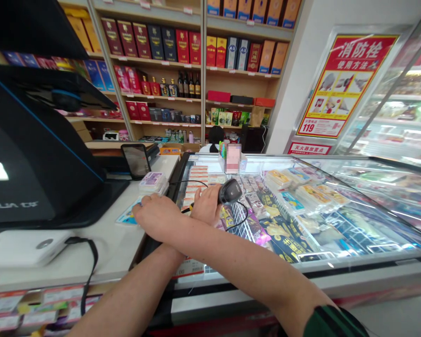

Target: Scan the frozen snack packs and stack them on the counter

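Observation:
My forearms cross, the right one over the left. My left hand (206, 204) is closed around a dark handheld barcode scanner (230, 191), its head pointing away over the glass-topped freezer (192, 292). A cable trails from the scanner. On the white counter to the left, my right hand (158, 217) has its fingers bent over the edge of a flat blue packet (127, 216); their undersides are hidden. Just beyond that hand sits a stack of purple-and-white packs (152, 181).
Left stand a black checkout terminal (42, 154), a white box-shaped device (24, 248) and a small dark-screened device (136, 161). Frozen packets (280, 220) fill the freezer. Behind it, a person (216, 135) is near a phone (233, 158). Shelves of boxed bottles (157, 42) line the wall.

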The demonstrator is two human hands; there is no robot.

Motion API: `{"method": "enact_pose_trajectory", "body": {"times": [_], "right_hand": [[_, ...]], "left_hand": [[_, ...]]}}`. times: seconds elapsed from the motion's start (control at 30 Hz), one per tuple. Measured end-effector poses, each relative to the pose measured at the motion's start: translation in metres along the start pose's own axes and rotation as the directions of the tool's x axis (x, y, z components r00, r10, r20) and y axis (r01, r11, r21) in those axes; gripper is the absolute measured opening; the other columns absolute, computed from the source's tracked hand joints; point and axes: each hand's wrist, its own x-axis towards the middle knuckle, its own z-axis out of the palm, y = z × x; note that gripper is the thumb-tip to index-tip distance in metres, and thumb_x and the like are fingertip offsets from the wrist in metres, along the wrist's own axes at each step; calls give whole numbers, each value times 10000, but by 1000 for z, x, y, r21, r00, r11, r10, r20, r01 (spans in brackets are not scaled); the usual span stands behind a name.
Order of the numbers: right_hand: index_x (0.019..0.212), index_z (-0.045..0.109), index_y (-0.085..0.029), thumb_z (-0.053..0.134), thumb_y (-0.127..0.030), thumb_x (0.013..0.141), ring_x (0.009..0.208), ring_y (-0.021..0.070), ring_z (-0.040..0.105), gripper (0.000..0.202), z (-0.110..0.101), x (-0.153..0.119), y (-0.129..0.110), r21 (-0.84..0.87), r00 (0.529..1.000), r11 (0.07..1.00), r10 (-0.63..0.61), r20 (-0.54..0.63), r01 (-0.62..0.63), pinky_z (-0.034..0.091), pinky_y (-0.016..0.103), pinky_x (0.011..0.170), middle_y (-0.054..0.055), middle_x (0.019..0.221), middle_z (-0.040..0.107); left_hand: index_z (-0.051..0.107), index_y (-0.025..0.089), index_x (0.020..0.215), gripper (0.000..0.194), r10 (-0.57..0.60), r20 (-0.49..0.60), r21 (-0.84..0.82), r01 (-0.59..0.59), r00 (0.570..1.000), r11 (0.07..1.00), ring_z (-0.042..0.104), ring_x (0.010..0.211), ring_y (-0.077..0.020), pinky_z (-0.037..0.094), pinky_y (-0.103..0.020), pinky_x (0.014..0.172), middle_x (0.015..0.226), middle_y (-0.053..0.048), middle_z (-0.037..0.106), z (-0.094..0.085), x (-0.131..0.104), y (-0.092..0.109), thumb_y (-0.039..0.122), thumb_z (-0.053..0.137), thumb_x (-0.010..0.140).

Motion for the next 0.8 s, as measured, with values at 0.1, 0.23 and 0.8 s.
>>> {"method": "enact_pose_trajectory", "body": {"times": [0.1,0.23,0.8], "right_hand": [[1017,668,-94,492,-112,979,972,246,659,181,1,1,-1,-27,1000,999,-24,-7,24,591,361,744,152,1042,678],[984,674,-111,508,-122,975,972,241,654,167,2,-1,-2,-51,999,998,-50,-22,49,593,356,733,140,1042,677],[1040,608,-104,400,-114,1000,944,229,635,212,-22,-22,2,-105,986,994,12,-166,-30,573,333,731,143,1021,670]], "left_hand": [[418,100,1435,621,0,-14,5,0,1000,1000,466,1396,-307,232,-576,1208,1487,-178,525,0,0,0,101,497,819],[434,111,1425,603,3,-30,8,-3,1000,1000,482,1382,-311,246,-583,1201,1472,-178,541,0,-1,1,105,494,825],[421,125,1439,635,39,-43,50,-37,998,998,480,1384,-317,251,-589,1200,1476,-172,539,7,1,-7,144,504,809]]}}
